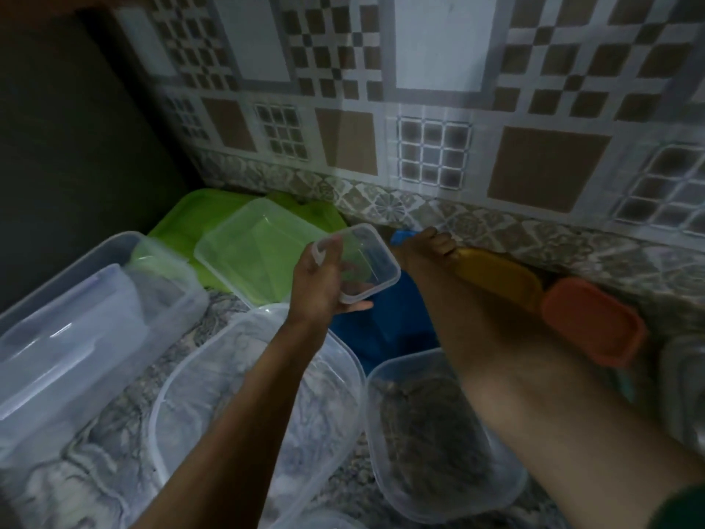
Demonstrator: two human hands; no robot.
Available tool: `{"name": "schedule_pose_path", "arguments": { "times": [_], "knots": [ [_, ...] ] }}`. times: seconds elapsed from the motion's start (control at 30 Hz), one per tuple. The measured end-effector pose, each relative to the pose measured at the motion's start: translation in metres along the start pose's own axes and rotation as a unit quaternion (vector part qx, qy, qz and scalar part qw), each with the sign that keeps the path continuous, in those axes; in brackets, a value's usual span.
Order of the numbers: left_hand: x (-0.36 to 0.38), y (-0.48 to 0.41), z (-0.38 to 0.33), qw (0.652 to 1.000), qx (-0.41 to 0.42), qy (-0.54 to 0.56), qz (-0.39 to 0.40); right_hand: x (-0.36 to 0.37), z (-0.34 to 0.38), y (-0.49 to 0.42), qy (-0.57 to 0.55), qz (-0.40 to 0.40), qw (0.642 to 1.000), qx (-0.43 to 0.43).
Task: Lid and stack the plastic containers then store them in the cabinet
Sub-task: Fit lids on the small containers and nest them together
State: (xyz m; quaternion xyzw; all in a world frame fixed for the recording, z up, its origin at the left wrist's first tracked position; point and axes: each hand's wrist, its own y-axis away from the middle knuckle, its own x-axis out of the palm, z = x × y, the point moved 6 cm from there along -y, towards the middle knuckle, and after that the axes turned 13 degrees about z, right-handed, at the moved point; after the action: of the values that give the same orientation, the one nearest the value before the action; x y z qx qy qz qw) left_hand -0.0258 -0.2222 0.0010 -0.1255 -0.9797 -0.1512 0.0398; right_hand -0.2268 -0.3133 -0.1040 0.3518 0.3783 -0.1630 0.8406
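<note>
Head view, dim and slightly blurred, looking down on a marbled counter [126, 425] set against a patterned tile wall [431, 154].

Your left hand [318, 284] holds a small clear container [366, 261] above the counter. The thumb lies on its near rim and the fingers are under its base. It has no lid and tips a little toward you.

Your right hand [435, 244] reaches to the back edge by the wall, fingers bent at the near end of a yellow lid [496, 278]. Blur hides whether it grips the lid or only touches it. An orange lid [593, 326] lies just beside the yellow one, on its right. A blue lid [385, 326] lies under your right forearm.

To the left, a green-tinted container [263, 253] rests on a green lid [213, 211]. Nearer you stand a large clear box [76, 318], a rounded clear tub [259, 395] and a clear rectangular tub [431, 433], all without lids.

The step in hand seems to be choosing a lid for the small container. The yellow lid looks longer than the container, so hold it against the rim before you press. If it overhangs, try the orange one. Level the container, or set it on bare counter. Move your thumb off the rim so that it does not block the seat. Line up the corners, then press around the edge rather than in the middle, because thin plastic is likely to flex and pop loose.
</note>
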Motion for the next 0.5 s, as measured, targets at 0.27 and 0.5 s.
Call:
{"name": "schedule_pose_path", "arguments": {
  "times": [0.27,0.5],
  "knots": [
    [-0.009,0.006,0.001,0.999,0.019,-0.03,0.025,-0.01,0.01,-0.009,-0.022,-0.055,0.997,-0.052],
    [-0.02,0.024,-0.003,0.997,0.032,-0.057,0.026,-0.068,-0.004,0.083,-0.309,-0.139,0.892,-0.299]
  ]
}}
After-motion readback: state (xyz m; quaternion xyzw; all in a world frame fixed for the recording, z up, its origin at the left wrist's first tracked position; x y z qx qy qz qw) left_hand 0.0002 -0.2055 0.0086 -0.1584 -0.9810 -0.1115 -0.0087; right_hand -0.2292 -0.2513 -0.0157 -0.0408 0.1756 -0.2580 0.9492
